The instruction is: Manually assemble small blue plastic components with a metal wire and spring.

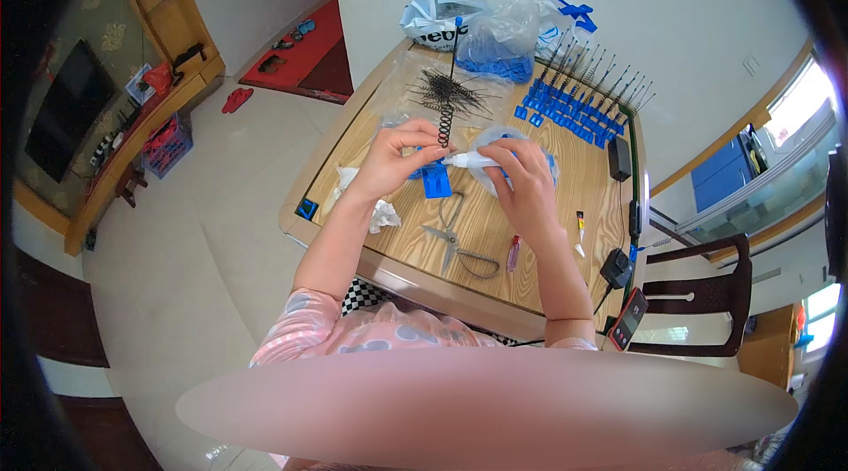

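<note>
My left hand (393, 160) pinches a blue plastic piece (436, 181) with a black coiled wire (445, 125) standing upright from it, topped by a thin stem with a blue tip. Closed around a white squeeze bottle (474, 159), my right hand (528, 181) points its narrow nozzle at the joint between coil and blue piece. The nozzle's end is close to my left fingertips; whether it touches the joint cannot be made out. Just behind the bottle sits a round plastic-lined container (496, 135) with blue parts. Beyond my left hand lies a pile of black coiled wires (433, 91).
Scissors (450, 241), a red-handled screwdriver (513, 254), a small tube (580, 228) and crumpled tissue (384, 217) lie on the wooden table (397, 246). Several blue pieces with coils (574, 113) stand at back right. Plastic bags (508, 34) sit behind; a phone (628, 319) is at the right edge.
</note>
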`<action>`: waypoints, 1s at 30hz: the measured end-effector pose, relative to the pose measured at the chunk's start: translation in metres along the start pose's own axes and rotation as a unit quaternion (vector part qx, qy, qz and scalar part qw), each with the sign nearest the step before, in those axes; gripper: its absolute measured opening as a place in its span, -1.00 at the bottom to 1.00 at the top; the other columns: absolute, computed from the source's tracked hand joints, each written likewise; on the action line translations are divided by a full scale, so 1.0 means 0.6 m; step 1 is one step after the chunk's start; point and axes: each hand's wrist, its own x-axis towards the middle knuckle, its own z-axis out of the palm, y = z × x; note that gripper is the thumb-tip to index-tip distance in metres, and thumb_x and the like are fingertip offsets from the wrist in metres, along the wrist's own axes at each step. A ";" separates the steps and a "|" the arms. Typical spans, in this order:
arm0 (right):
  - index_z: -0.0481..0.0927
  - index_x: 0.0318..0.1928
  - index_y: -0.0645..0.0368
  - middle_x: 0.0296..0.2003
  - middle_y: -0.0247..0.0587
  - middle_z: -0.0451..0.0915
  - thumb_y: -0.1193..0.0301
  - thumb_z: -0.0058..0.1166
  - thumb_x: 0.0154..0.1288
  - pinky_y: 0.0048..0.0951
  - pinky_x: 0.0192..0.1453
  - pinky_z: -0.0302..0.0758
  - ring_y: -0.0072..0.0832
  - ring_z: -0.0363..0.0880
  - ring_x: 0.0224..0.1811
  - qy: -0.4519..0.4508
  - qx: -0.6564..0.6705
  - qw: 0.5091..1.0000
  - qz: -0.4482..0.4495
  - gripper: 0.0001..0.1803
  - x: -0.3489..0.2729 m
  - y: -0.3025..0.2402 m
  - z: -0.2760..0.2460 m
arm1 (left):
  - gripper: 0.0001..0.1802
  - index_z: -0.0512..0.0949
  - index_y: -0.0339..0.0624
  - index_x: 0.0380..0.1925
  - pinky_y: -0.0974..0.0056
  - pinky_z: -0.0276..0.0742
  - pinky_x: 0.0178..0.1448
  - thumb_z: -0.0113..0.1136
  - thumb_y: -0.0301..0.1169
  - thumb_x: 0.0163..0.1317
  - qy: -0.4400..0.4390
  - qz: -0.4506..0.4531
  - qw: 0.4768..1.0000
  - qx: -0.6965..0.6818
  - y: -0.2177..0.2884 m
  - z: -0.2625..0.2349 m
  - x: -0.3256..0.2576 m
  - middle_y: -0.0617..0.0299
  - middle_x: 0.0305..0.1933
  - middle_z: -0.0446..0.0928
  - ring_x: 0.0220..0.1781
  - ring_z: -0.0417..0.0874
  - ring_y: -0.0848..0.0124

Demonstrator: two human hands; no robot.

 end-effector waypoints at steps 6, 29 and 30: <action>0.50 -0.18 0.08 -0.26 -0.26 0.46 0.58 0.11 -0.05 -0.28 -0.12 0.33 -0.25 0.40 -0.19 -0.003 -0.011 1.000 -0.011 -0.67 0.005 -0.004 -0.001 | -0.83 0.65 -0.21 -0.34 0.42 0.38 -0.16 0.21 -0.57 0.02 0.001 0.011 1.000 0.003 -0.003 0.000 0.000 0.25 -0.34 0.52 -0.24 0.47 0.47; 0.44 -0.29 0.24 -0.43 -0.21 0.50 0.55 0.20 -0.02 -0.44 -0.19 0.39 -0.44 0.46 -0.33 0.134 0.015 0.910 0.391 -0.75 -0.210 0.125 0.019 | -0.83 0.65 -0.22 -0.33 0.43 0.38 -0.17 0.19 -0.59 0.05 0.013 -0.001 0.999 -0.043 -0.009 -0.012 -0.006 0.28 -0.36 0.49 -0.27 0.47 0.49; 0.44 -0.29 0.24 -0.43 -0.21 0.50 0.55 0.20 -0.02 -0.44 -0.19 0.39 -0.44 0.46 -0.33 0.135 0.013 0.910 0.391 -0.75 -0.245 0.146 0.021 | -0.83 0.64 -0.23 -0.32 0.43 0.37 -0.17 0.19 -0.59 0.05 0.010 0.004 0.999 -0.051 -0.009 -0.011 -0.004 0.27 -0.36 0.49 -0.27 0.46 0.49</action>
